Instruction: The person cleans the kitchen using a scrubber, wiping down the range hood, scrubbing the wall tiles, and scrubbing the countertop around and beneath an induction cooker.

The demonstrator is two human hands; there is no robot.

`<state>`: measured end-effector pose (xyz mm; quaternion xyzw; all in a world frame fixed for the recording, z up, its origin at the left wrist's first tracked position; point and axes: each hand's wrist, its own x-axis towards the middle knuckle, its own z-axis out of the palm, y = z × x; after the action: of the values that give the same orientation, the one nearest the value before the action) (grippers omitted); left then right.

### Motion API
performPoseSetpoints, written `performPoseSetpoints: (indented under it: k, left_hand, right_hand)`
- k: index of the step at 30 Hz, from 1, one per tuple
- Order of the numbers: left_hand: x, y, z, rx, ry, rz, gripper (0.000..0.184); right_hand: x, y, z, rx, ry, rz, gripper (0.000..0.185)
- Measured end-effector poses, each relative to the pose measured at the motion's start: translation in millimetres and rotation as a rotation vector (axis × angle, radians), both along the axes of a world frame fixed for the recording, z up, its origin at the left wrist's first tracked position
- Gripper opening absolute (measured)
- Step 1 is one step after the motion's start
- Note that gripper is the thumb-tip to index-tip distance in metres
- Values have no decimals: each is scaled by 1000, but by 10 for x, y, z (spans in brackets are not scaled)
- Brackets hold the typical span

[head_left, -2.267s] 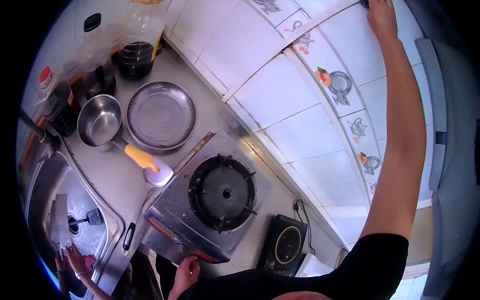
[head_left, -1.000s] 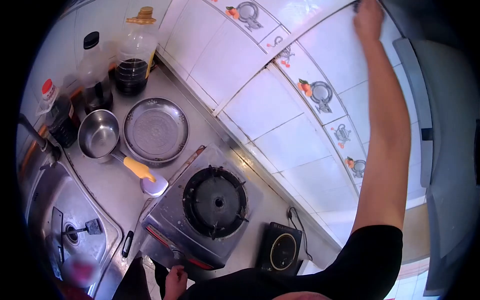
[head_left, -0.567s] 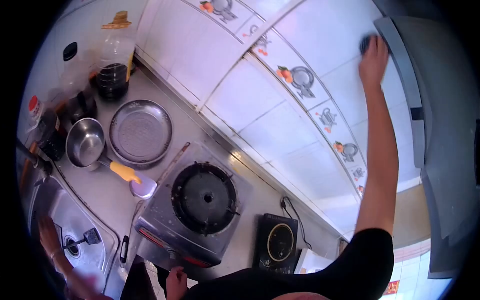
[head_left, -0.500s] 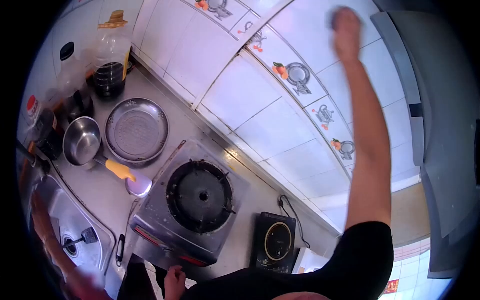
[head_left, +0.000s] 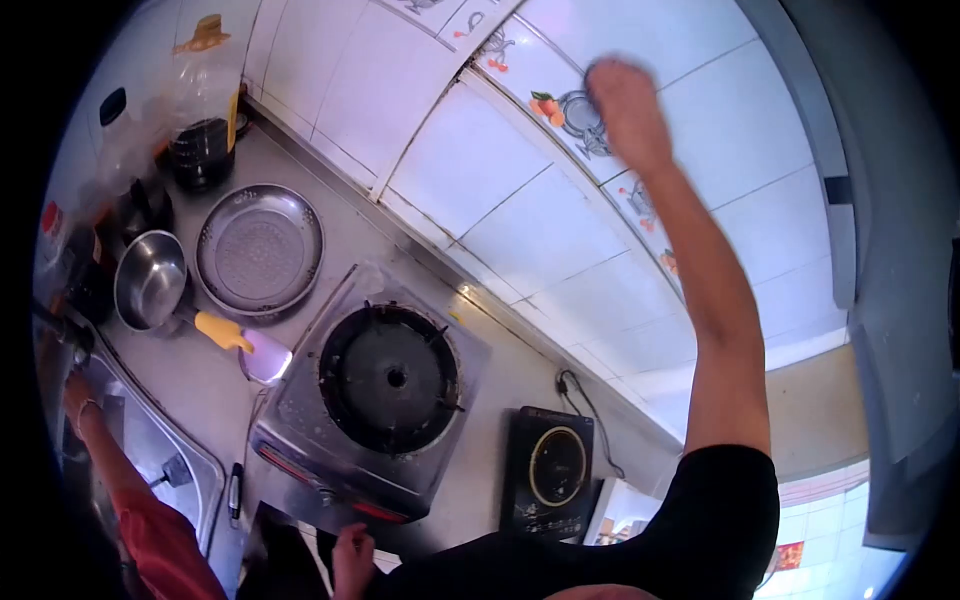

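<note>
My right hand [head_left: 628,112] is raised high against the tiled wall [head_left: 720,120], blurred by motion. Its fingers are closed over something dark that shows only as a thin edge, pressed to the tiles beside a printed plate-and-fruit pattern [head_left: 578,112]. Low in the view, my left hand [head_left: 352,560] hangs near the front edge of the gas stove [head_left: 300,420], its fingers curled with nothing visible in them. The stove has a round black burner [head_left: 395,378].
On the counter stand a frying pan [head_left: 260,250], a saucepan [head_left: 150,282], a yellow-handled tool [head_left: 222,330], dark-liquid bottles [head_left: 203,150] and an induction cooker [head_left: 556,470]. A range hood [head_left: 900,250] overhangs the right. A co-worker's red-sleeved arm [head_left: 165,550] reaches over the sink [head_left: 205,470].
My right hand has moved down and left across the tiles. The co-worker's hand has shifted up toward the tap, and more of the red sleeve shows. My left hand stays near the stove.
</note>
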<state>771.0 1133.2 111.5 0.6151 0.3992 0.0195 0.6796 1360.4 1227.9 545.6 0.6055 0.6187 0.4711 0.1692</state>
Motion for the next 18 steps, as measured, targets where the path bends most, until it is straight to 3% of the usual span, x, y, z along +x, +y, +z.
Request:
performPoseSetpoints:
  k: [1, 2, 4, 6, 8, 9, 11, 13, 14, 17, 18]
  left_hand:
    - [53, 82, 101, 5, -9, -24, 23]
    - [76, 93, 163, 36, 5, -57, 23]
    - [49, 64, 23, 44, 21, -68, 24]
    - [-35, 31, -5, 52, 40, -94, 24]
    - [40, -21, 54, 68, 26, -99, 24]
    - [65, -82, 73, 70, 23, -108, 25]
    - [187, -203, 124, 99, 64, -184, 20]
    - [210, -301, 48, 199, 42, -283, 21]
    - [248, -259, 141, 104, 75, -354, 24]
    - [131, -318, 7, 93, 117, -391, 24]
    - [154, -320, 24, 138, 154, -402, 24]
  right_hand:
    - [43, -300, -380, -153, -160, -31, 30]
    - [119, -820, -571, -177, -98, -112, 38]
    - [6, -1589, -482, -160, 94, -514, 40]
    - [190, -2014, -128, 6, -146, -526, 42]
    - [206, -1432, 230, 430, -150, -245, 52]
    - [247, -1067, 387, 392, -66, -173, 50]
    - [259, -576, 153, 61, 106, -83, 44]
    - [98, -1101, -312, -109, -21, -48, 44]
    - [118, -1564, -443, -107, -1, -233, 44]
    - [190, -2610, 89, 15, 65, -667, 43]
    - [287, -2592, 313, 261, -119, -428, 41]
